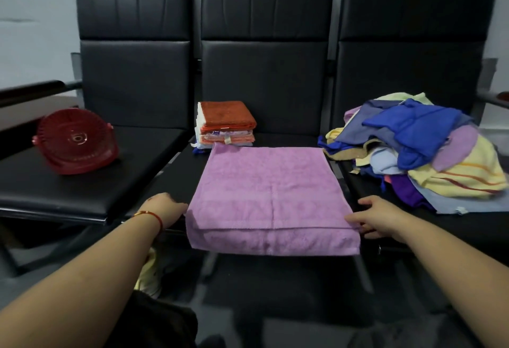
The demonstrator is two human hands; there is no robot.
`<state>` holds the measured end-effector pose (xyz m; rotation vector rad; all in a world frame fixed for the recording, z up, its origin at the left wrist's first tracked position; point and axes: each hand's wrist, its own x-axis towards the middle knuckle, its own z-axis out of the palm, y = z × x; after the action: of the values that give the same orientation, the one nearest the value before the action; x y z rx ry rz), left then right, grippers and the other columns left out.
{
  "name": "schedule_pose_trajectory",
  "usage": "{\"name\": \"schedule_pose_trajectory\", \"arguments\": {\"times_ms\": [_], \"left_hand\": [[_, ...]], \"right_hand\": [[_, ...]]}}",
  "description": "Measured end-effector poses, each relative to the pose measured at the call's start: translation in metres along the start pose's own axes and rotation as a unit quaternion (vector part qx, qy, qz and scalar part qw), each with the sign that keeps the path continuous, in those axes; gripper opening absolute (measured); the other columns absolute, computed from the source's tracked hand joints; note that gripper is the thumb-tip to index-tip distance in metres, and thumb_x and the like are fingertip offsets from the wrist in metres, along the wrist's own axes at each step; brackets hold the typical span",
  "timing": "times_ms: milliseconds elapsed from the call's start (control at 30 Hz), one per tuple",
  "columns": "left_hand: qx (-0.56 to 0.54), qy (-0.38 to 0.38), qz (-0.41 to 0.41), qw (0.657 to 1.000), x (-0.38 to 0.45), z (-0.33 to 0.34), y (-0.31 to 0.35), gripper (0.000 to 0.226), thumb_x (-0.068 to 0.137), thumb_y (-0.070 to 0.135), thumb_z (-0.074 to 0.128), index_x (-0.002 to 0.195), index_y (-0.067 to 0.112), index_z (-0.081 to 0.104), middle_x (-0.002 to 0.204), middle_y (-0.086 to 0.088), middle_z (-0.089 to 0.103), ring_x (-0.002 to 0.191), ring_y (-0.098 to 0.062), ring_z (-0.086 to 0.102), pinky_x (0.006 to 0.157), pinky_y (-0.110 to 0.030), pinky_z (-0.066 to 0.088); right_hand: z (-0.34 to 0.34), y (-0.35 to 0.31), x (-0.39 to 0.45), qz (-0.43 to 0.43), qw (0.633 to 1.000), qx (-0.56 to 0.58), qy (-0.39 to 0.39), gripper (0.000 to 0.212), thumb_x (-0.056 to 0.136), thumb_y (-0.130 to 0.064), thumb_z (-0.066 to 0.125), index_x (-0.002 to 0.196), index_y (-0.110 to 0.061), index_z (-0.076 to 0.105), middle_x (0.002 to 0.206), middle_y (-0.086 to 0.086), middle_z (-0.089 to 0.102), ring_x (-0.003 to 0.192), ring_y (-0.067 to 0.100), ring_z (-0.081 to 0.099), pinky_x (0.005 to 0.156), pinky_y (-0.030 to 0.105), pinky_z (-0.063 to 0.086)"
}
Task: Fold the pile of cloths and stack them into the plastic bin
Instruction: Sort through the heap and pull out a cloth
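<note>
Two neighbours flank the purple towel [271,190] — folded stack [226,124], loose pile [418,149].

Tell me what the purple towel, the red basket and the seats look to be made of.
Purple towel: likely cotton terry, matte, with a soft looped nap and woven border bands.
Red basket: looks like moulded plastic, slightly glossy, with ribbed slots around its base.
Seats: seemingly leather or faux leather, black with a smooth low sheen and stitched panels; which one cannot be told.

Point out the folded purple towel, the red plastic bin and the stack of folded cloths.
folded purple towel [268,188], head view, top face.
red plastic bin [78,144], head view, upturned base.
stack of folded cloths [227,116], head view, orange top cloth.
</note>
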<state>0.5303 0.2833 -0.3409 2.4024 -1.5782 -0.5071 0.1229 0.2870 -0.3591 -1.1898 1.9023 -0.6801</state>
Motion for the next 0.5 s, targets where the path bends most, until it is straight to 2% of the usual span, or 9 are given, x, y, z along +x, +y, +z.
{"name": "schedule_pose_trajectory", "arguments": {"times_ms": [33, 100, 167, 233, 300, 400, 500], "left_hand": [[-0.001, 0.022, 0.015, 1.000, -0.004, -0.002, 0.000, 0.026, 0.089, 0.034, 0.057, 0.100, 0.011, 0.062, 0.094, -0.006, 0.060, 0.085, -0.022, 0.054, 0.071, -0.027, 0.042], [-0.004, 0.076, 0.062, 0.995, -0.008, -0.002, 0.004, 0.019, 0.090, 0.035, 0.054, 0.099, 0.019, 0.059, 0.103, -0.004, 0.060, 0.089, -0.020, 0.055, 0.076, -0.030, 0.045], [0.012, 0.086, 0.131, 0.988, -0.013, 0.005, 0.012, 0.027, 0.093, 0.039, 0.048, 0.111, 0.023, 0.059, 0.121, -0.004, 0.056, 0.104, -0.021, 0.055, 0.088, -0.034, 0.046], [0.049, 0.046, 0.203, 0.977, -0.020, 0.017, 0.024, 0.048, 0.096, 0.048, 0.039, 0.136, 0.023, 0.045, 0.145, -0.003, 0.040, 0.130, -0.023, 0.040, 0.108, -0.036, 0.033], [0.097, -0.033, 0.242, 0.965, -0.025, 0.032, 0.036, 0.068, 0.094, 0.061, 0.030, 0.151, 0.024, 0.020, 0.159, -0.002, 0.013, 0.145, -0.022, 0.015, 0.118, -0.035, 0.015], [0.181, -0.126, 0.239, 0.946, -0.023, 0.051, 0.046, 0.076, 0.092, 0.068, 0.018, 0.152, 0.027, -0.003, 0.159, -0.006, -0.012, 0.147, -0.025, -0.008, 0.119, -0.039, 0.000], [0.173, -0.132, 0.217, 0.952, -0.014, 0.058, 0.052, 0.074, 0.093, 0.065, 0.018, 0.151, 0.028, -0.009, 0.158, -0.004, -0.017, 0.146, -0.025, -0.012, 0.117, -0.039, -0.005]], "right_hand": [[-0.002, -0.001, -0.003, -0.011, 0.999, -0.034, 0.022, 0.075, 0.077, -0.013, 0.075, 0.141, -0.008, 0.036, 0.096, 0.013, 0.061, 0.077, 0.024, 0.060, 0.065, 0.033, 0.050], [-0.004, -0.008, -0.006, -0.058, 0.984, -0.152, 0.069, 0.072, 0.077, -0.024, 0.075, 0.139, -0.009, 0.041, 0.114, 0.013, 0.060, 0.097, 0.027, 0.062, 0.079, 0.032, 0.048], [0.002, -0.017, -0.017, -0.115, 0.968, -0.211, 0.070, 0.064, 0.083, -0.033, 0.069, 0.139, -0.012, 0.044, 0.132, 0.011, 0.055, 0.116, 0.025, 0.056, 0.093, 0.030, 0.043], [0.015, -0.025, -0.023, -0.155, 0.958, -0.242, 0.017, 0.065, 0.090, -0.040, 0.060, 0.144, -0.012, 0.038, 0.147, 0.010, 0.041, 0.132, 0.023, 0.043, 0.105, 0.030, 0.034], [0.034, -0.027, -0.024, -0.154, 0.936, -0.312, -0.049, 0.074, 0.093, -0.051, 0.047, 0.151, -0.012, 0.022, 0.158, 0.011, 0.018, 0.145, 0.023, 0.021, 0.115, 0.031, 0.020], [0.057, -0.025, -0.019, -0.108, 0.909, -0.395, -0.072, 0.086, 0.090, -0.069, 0.029, 0.153, -0.021, -0.003, 0.159, 0.010, -0.012, 0.147, 0.026, -0.007, 0.120, 0.041, 0.003], [0.065, -0.028, -0.010, -0.091, 0.906, -0.409, -0.057, 0.090, 0.087, -0.075, 0.024, 0.152, -0.023, -0.010, 0.158, 0.008, -0.019, 0.147, 0.025, -0.013, 0.119, 0.043, -0.001]]}}
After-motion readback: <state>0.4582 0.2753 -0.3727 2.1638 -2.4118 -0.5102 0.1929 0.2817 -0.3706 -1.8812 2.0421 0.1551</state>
